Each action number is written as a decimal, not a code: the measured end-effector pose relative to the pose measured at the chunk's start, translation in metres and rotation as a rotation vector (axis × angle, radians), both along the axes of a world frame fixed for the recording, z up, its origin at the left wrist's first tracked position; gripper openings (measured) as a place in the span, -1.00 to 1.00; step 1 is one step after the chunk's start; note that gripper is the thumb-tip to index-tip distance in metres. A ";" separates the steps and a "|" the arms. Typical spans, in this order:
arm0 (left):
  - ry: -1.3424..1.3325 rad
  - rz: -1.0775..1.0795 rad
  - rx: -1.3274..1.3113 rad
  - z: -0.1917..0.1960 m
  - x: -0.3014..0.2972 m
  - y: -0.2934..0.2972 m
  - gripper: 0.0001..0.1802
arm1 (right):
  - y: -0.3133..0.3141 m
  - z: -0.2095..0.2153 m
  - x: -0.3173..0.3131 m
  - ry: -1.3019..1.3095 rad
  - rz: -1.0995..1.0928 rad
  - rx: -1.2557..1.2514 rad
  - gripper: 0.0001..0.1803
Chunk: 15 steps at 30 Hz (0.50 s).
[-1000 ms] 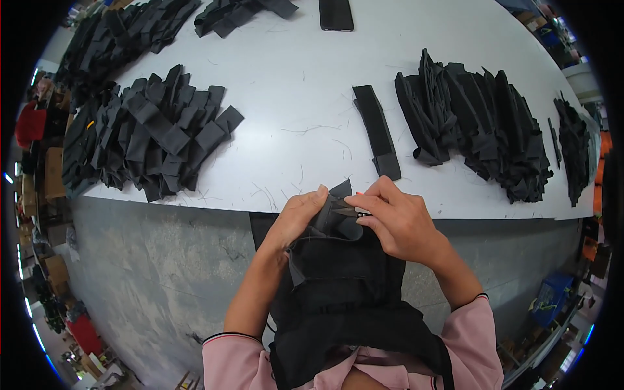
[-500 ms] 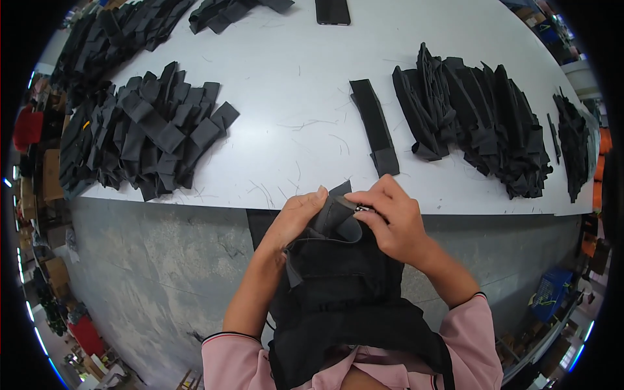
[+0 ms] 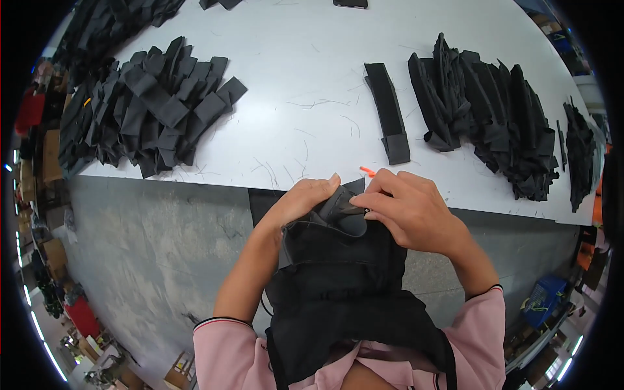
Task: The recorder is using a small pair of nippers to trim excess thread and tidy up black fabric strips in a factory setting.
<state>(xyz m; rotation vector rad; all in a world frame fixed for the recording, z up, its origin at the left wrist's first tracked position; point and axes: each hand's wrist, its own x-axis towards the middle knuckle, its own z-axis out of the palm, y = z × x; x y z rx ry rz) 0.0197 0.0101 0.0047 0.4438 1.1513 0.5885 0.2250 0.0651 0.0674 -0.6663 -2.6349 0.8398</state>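
Note:
My left hand [image 3: 302, 200] is closed on a dark grey fabric strip [image 3: 333, 203], its thumb lying along the upper edge. The strip is folded and rests over the black apron [image 3: 331, 253] on my lap, in front of the table edge. My right hand [image 3: 413, 207] pinches a small metal tool [image 3: 351, 209] between thumb and index finger, its thin tip against the fabric. Most of that tool is hidden by the fingers. An orange piece [image 3: 367, 171] shows just beyond the right knuckles; I cannot tell whether it belongs to the tool.
On the white table [image 3: 279, 78], a heap of dark strips [image 3: 162, 107] lies left and a stack of strips [image 3: 494, 117] right. A single folded strip [image 3: 388, 114] lies between them, among loose threads. A phone [image 3: 351, 3] sits at the far edge.
My view has shifted, so the table things appear higher. The right hand has turned so its back shows more, and the orange piece has come into sight. Both hands keep their hold.

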 end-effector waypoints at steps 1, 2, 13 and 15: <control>0.017 -0.013 -0.001 0.002 0.000 0.000 -0.47 | 0.001 0.001 0.000 0.000 0.001 -0.003 -0.69; 0.016 -0.012 -0.004 0.000 0.000 0.000 -0.47 | 0.002 0.002 -0.001 -0.026 0.028 -0.006 -0.70; -0.123 -0.057 -0.050 0.001 0.001 -0.002 -0.58 | 0.011 0.000 -0.003 -0.033 0.159 -0.046 -0.71; -0.116 -0.057 -0.051 -0.001 0.003 -0.003 -0.57 | 0.012 -0.002 -0.003 -0.022 0.181 -0.095 -0.71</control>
